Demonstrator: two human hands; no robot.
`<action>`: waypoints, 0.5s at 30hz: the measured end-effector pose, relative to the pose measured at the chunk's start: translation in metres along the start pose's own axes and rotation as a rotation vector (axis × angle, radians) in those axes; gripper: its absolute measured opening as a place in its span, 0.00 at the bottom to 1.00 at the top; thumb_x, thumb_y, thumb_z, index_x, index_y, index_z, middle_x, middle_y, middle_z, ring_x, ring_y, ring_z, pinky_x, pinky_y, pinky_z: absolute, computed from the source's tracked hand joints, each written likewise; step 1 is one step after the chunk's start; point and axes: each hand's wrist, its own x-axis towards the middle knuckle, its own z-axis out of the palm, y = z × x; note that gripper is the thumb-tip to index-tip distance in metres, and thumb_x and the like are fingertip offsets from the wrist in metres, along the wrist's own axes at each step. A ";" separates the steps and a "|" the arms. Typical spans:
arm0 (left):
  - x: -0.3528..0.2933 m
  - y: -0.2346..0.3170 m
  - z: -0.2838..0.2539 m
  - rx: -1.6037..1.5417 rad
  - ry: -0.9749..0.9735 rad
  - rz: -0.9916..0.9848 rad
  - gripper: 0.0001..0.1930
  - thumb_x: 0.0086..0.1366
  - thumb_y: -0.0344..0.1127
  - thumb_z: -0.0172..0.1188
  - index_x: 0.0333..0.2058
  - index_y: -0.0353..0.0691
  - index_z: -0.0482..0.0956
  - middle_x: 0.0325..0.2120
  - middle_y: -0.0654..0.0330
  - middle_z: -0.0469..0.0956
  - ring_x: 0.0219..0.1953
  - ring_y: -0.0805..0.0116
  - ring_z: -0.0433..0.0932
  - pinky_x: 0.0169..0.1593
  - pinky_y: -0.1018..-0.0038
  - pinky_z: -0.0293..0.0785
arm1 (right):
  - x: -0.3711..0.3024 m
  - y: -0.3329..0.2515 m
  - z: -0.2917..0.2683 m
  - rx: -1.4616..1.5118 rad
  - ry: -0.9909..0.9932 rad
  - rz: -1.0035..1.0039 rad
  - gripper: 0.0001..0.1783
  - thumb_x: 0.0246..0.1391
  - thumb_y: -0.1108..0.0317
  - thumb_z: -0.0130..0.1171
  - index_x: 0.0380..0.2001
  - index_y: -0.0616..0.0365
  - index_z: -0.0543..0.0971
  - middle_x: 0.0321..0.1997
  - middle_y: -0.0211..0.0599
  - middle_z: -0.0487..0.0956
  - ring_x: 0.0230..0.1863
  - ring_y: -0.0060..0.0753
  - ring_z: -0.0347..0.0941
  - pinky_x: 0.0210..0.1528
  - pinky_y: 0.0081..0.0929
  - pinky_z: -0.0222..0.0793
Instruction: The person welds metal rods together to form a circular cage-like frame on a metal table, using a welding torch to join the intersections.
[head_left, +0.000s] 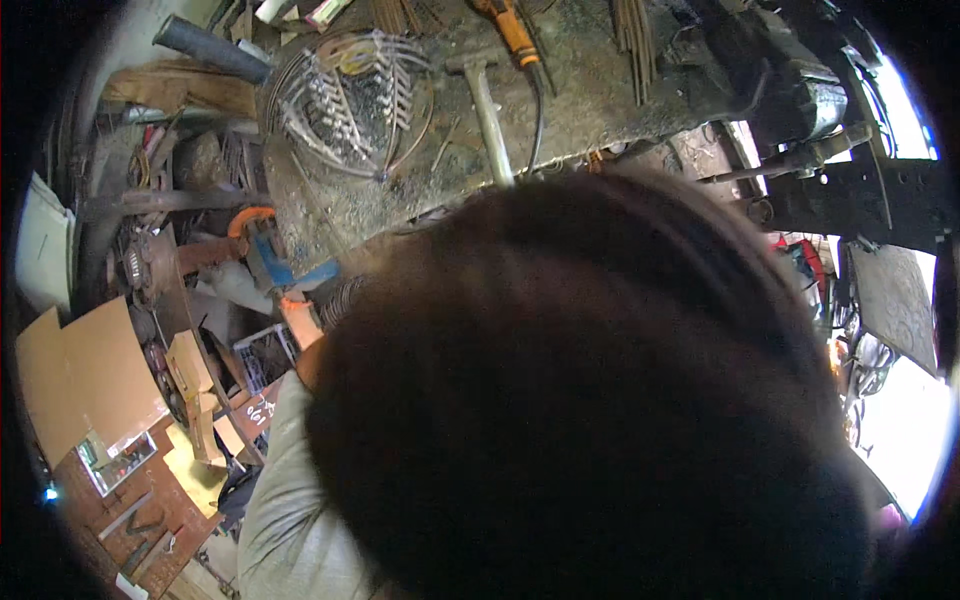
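Note:
A large dark, blurred shape (590,400) covers the middle and lower part of the head view. Along its left side a light grey sleeve (290,520) comes up from the lower edge. At the end of that sleeve only a sliver of my left hand (312,364) shows; its fingers are hidden. It is close to an orange piece (300,318) below a blue metal part (285,262), but whether they touch I cannot tell. My right hand is not visible. Beyond the dark shape, a hammer (488,120) lies on the worn metal workbench (345,212).
A round wire frame with twisted metal bars (345,100) lies on the bench. Behind the hammer is an orange corded power tool (515,38), beside several thin rods (633,45). Cardboard (95,375) and clutter fill the left side. A dark metal beam (870,200) stands at right.

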 end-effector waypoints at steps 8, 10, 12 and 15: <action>-0.011 0.020 -0.017 -0.020 -0.051 0.044 0.31 0.62 0.53 0.67 0.51 0.30 0.78 0.42 0.46 0.83 0.42 0.46 0.83 0.48 0.55 0.78 | -0.019 -0.043 0.047 -0.527 -0.101 -0.015 0.24 0.62 0.50 0.62 0.49 0.59 0.80 0.31 0.30 0.80 0.27 0.27 0.74 0.30 0.30 0.73; -0.019 0.031 -0.024 0.005 -0.049 0.048 0.31 0.62 0.54 0.67 0.51 0.30 0.78 0.42 0.46 0.83 0.42 0.46 0.83 0.48 0.54 0.78 | -0.040 -0.067 0.071 -0.793 -0.095 -0.152 0.26 0.60 0.50 0.64 0.52 0.60 0.81 0.34 0.31 0.82 0.29 0.26 0.76 0.33 0.28 0.73; -0.019 0.043 -0.034 -0.003 -0.078 0.049 0.32 0.61 0.55 0.68 0.51 0.30 0.78 0.42 0.46 0.83 0.41 0.46 0.83 0.48 0.54 0.78 | -0.023 -0.053 0.072 -0.760 -0.078 -0.286 0.25 0.61 0.52 0.64 0.52 0.60 0.81 0.34 0.31 0.83 0.30 0.25 0.76 0.34 0.28 0.73; -0.033 0.065 -0.047 0.041 -0.050 0.066 0.33 0.61 0.56 0.68 0.51 0.30 0.78 0.41 0.46 0.83 0.41 0.45 0.83 0.47 0.53 0.78 | -0.028 -0.078 0.098 -0.755 -0.108 -0.445 0.23 0.62 0.54 0.63 0.51 0.60 0.82 0.34 0.31 0.84 0.31 0.24 0.76 0.36 0.28 0.73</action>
